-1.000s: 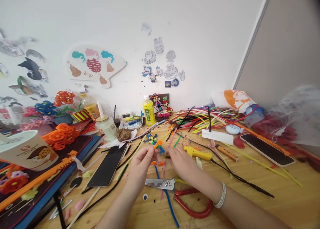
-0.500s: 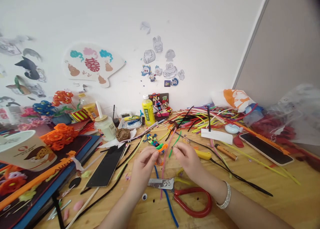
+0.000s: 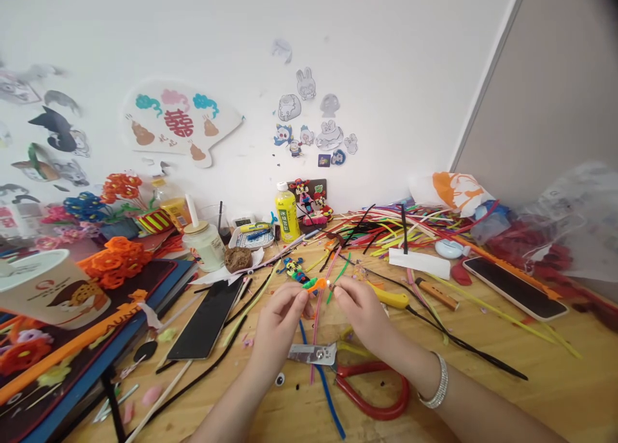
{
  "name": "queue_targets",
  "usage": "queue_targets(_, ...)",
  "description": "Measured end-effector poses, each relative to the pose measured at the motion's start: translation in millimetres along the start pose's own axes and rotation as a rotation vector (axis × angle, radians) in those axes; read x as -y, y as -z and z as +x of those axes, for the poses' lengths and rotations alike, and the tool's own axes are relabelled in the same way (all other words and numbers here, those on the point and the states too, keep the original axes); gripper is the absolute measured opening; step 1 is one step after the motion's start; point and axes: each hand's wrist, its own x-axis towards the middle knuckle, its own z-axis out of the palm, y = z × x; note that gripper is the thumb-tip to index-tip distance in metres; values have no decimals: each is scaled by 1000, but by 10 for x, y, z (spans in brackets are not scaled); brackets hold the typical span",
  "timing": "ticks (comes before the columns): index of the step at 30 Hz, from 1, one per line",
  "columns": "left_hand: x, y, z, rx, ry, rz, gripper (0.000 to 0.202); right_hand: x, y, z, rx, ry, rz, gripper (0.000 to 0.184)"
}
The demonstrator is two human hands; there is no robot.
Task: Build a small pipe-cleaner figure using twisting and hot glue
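My left hand (image 3: 277, 324) and my right hand (image 3: 362, 311) meet over the middle of the wooden table (image 3: 531, 378). Between their fingertips they pinch a small orange and green pipe-cleaner piece (image 3: 315, 283). Both hands have fingers curled in a pinch. A silver bracelet (image 3: 437, 382) circles my right wrist. Just below the hands lie red-handled pliers (image 3: 357, 375) across a blue pipe cleaner (image 3: 326, 388). A small multicoloured pipe-cleaner figure (image 3: 293, 270) lies just beyond the left fingertips.
A heap of coloured pipe cleaners (image 3: 386, 230) fills the back right, with a phone (image 3: 514, 288) and a yellow-handled tool (image 3: 389, 296) nearby. A yellow bottle (image 3: 286, 214), a jar (image 3: 205, 245), orange pipe-cleaner flowers (image 3: 113, 263) and a paper cup (image 3: 46, 292) stand left. A black strip (image 3: 205, 320) lies left of the hands.
My right hand lifted from the table surface and came up to meet the left at the orange piece. Both hands shifted slightly away from me.
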Motion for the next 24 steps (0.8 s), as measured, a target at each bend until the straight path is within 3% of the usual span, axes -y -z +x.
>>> queue_targets(17, -23, -7, -5, -21, -43, 85, 30, -30, -72, -30, -15, -25, -15, 19)
queue_targets(24, 26, 10, 5, -36, -72, 167, 31, 4, -28, -13, -64, -43, -127, 19)
